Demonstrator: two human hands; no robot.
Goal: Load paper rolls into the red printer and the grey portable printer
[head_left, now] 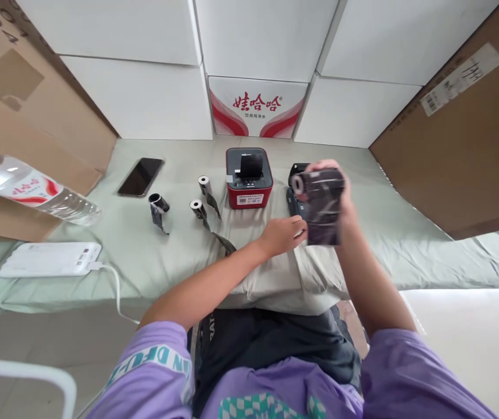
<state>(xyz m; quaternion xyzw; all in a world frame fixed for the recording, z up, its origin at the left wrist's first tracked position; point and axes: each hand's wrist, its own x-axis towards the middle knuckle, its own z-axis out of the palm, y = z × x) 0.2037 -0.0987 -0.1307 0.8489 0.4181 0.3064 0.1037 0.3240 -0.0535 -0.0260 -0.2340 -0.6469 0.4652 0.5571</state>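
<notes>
Dark film, partly unrolled from a small roll [321,206], is held up above the cloth-covered table [406,244]. Right hand [345,201] is closed around the roll's top end from behind; left hand [282,233] pinches the sheet's lower edge. Just behind it lies a black device [292,195], and beside that stands a red-based printer [249,185]. Three small rolls [200,208] lie to the left, then a phone [140,176].
</notes>
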